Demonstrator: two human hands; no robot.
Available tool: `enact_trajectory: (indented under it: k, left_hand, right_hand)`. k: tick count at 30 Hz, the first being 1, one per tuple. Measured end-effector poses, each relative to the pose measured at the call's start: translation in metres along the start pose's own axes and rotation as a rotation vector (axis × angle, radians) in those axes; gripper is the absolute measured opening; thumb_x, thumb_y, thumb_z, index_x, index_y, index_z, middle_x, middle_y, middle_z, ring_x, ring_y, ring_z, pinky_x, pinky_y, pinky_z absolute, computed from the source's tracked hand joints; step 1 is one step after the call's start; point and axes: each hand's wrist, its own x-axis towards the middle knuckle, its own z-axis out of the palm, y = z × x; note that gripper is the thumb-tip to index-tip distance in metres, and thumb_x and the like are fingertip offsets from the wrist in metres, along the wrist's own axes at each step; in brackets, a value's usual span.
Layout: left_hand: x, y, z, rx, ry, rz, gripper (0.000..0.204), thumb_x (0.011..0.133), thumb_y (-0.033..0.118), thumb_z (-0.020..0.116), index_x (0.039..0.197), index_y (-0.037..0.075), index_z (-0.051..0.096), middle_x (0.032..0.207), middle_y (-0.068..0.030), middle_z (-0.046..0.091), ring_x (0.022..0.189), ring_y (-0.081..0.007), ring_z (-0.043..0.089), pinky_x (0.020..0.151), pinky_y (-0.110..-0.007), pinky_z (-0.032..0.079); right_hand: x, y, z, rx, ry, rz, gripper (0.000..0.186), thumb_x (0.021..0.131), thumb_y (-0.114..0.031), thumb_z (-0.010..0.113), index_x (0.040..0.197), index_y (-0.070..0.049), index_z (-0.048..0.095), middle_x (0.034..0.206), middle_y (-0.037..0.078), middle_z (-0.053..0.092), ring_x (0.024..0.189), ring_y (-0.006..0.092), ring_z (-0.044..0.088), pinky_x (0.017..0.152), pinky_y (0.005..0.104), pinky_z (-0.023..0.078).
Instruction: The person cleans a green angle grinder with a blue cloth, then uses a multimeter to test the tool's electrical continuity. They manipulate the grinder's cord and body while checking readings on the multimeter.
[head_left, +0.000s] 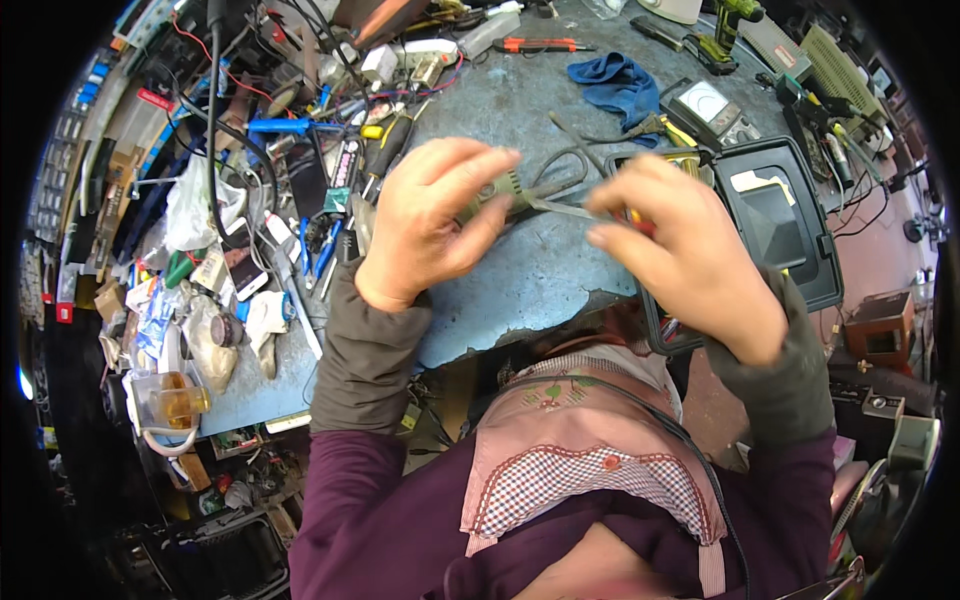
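Observation:
My left hand (435,215) is closed around a small olive-green device with slots in its casing (512,187), held over the front of the bench. Most of the device is hidden by my palm and fingers. In my right hand (690,245) is a screwdriver (562,208), gripped by its handle, with red and yellow showing between the fingers. Its thin metal shaft points left, and the tip is at or very near the device's end; contact cannot be made out. Just beyond, a dark cord (565,165) loops on the bench.
An open black toolbox (822,255) stands by my right hand. Behind it lie an analog meter (705,108), a blue cloth (615,82) and a green drill (722,35). Piled tools, bags and parts, with a phone (245,273), crowd the left. The bench's front edge (500,340) is ragged.

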Motion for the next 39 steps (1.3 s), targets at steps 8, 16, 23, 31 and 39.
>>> enact_trajectory:
  k: [8,16,23,31,39]
  left_hand:
    - [-0.017,-0.030,0.002,-0.099,-0.075,-0.138,0.008,0.096,0.011,0.080,0.102,0.005,0.078,0.088,-0.0118,0.069,0.084,-0.0356,0.070,0.073,-0.045,0.055]
    - [-0.020,-0.037,-0.002,-0.354,-0.102,-0.348,0.020,0.097,0.012,0.079,0.114,0.002,0.081,0.095,-0.0159,0.076,0.082,-0.0323,0.074,0.074,-0.041,0.057]
    - [-0.022,-0.040,-0.002,-0.234,-0.178,-0.337,0.016,0.101,0.009,0.080,0.115,0.001,0.079,0.093,-0.0128,0.074,0.083,-0.0250,0.071,0.078,-0.037,0.057]
    - [-0.023,-0.041,0.002,-0.188,-0.150,-0.290,0.016,0.099,0.016,0.077,0.112,0.006,0.081,0.095,-0.0163,0.075,0.087,-0.0367,0.074,0.077,-0.044,0.058]
    - [-0.026,-0.041,0.002,-0.239,-0.154,-0.325,0.019,0.101,0.022,0.078,0.113,0.007,0.080,0.092,-0.0175,0.075,0.087,-0.0402,0.073,0.077,-0.046,0.058]
  right_hand:
    - [0.077,0.002,0.051,0.215,0.069,-0.144,0.017,0.100,0.005,0.078,0.117,0.002,0.074,0.103,0.005,0.074,0.088,0.0074,0.070,0.076,0.0232,0.056]
    - [0.089,0.006,0.062,-0.083,0.235,-0.444,0.023,0.091,0.006,0.087,0.113,0.005,0.079,0.105,0.013,0.076,0.088,0.0175,0.075,0.074,0.0288,0.061]
    - [0.087,0.006,0.068,-0.066,0.232,-0.471,0.026,0.089,0.005,0.089,0.113,0.006,0.079,0.106,0.013,0.076,0.085,0.0175,0.075,0.074,0.0277,0.062]
    - [0.077,-0.002,0.076,-0.256,0.202,-0.414,0.023,0.091,-0.007,0.092,0.108,-0.002,0.077,0.090,0.009,0.074,0.076,0.0185,0.074,0.068,0.0298,0.059]
    - [0.098,0.003,0.060,-0.185,-0.077,-0.598,0.028,0.093,0.005,0.077,0.120,-0.003,0.077,0.105,0.015,0.073,0.092,0.0316,0.074,0.080,0.0381,0.060]
